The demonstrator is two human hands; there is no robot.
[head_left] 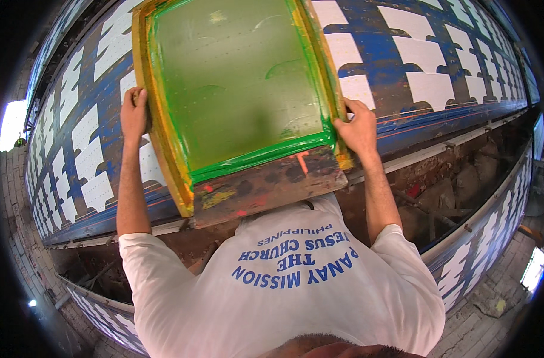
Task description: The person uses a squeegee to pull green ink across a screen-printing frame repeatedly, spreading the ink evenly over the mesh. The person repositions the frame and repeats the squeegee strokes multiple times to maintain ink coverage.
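My left hand [134, 113] is closed on the left rail of a screen-printing frame [162, 134], and my right hand [358, 126] grips its right rail near the near corner. The wooden rails are stained yellow and brown. Green tape or paint edges the pale green mesh [236, 89], where faint curved shapes show. A dark, paint-smeared board [266, 185] spans the near end of the frame, just before my chest. Beneath the frame lies a long blue-stained printing table [379, 71]; whether the frame touches it, I cannot tell.
Rows of white cut pieces [421, 89] with curved notches cover the table on both sides. A dark gap with rubble-like clutter [457, 185] runs along its near edge. Another table with white pieces [463, 262] stands behind me. Paved floor [487, 310] shows at lower right.
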